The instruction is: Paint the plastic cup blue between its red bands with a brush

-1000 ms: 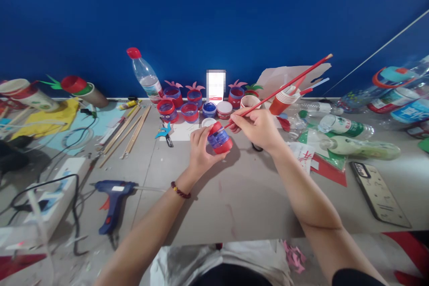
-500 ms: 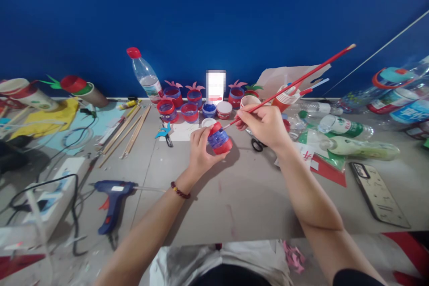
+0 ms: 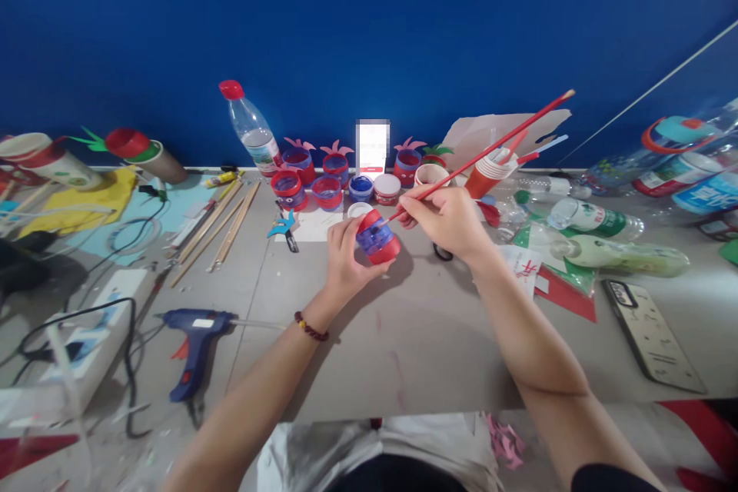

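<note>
Tilted above the table, a small red cup with a blue-purple painted band (image 3: 377, 237) is gripped by my left hand (image 3: 344, 257), fingers at its rim and thumb under its base. My right hand (image 3: 441, 219) pinches a long red paintbrush (image 3: 490, 146) near its bristle end. The brush tip meets the blue band on the cup's side. Just behind the cup lies a white lid (image 3: 360, 210), partly covered. Farther back stand an open jar of blue paint (image 3: 361, 187) and a jar with a pale lid (image 3: 386, 188).
Several red-and-blue painted cups (image 3: 327, 192) line the back beside a propped phone (image 3: 373, 147). A glue gun (image 3: 199, 346) and a power strip (image 3: 95, 330) with cables lie left. Plastic bottles (image 3: 600, 217), a paper cup stack (image 3: 487, 175) and another phone (image 3: 651, 334) are right.
My right hand has moved slightly left and down, bringing the paintbrush with it along the blue band. My left hand and the cup have barely shifted.
</note>
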Motion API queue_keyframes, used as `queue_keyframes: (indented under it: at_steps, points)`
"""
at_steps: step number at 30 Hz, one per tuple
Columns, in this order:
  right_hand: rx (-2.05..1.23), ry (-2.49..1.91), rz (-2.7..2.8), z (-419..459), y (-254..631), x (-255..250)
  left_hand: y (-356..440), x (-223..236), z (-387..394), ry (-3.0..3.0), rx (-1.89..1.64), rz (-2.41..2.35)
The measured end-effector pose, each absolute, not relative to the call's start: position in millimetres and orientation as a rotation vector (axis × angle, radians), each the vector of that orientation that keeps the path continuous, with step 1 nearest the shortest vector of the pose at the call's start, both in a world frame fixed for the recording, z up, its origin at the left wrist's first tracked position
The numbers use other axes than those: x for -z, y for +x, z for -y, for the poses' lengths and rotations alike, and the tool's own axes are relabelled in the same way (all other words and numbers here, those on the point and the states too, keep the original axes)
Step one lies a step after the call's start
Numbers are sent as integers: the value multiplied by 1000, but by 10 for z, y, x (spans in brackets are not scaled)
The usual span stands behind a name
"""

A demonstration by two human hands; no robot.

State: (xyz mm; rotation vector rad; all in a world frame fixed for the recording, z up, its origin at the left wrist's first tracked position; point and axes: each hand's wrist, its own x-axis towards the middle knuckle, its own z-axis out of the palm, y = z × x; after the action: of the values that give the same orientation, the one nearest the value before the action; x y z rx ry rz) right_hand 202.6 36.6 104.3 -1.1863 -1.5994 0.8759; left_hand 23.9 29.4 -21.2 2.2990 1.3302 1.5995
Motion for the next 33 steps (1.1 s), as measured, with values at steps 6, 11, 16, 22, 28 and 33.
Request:
queue_keyframes:
  at_steps: [6, 11, 16, 22, 28, 33]
  points:
    - [-561, -1266, 1676, -440, 2217, -1019, 219, 232, -308, 2236, -1653, -1377]
    - [-519, -1227, 1816, -354, 2137, -1014, 217, 222, -313, 2234, -1627, -1415]
    - [-504, -1127, 1890, -261, 2006, -1058, 216, 215, -321, 2242, -1690, -1392]
    - [-472, -1111, 1969, -217, 1990, -1078, 223, 246, -336, 2234, -1690, -1424]
    - [-538, -1131, 1950, -218, 1966, -1047, 224, 240, -325, 2245, -1699, -1399]
    - [-650, -1192, 1792, -289, 2012, -1067, 215, 223, -316, 2223, -1665, -1441]
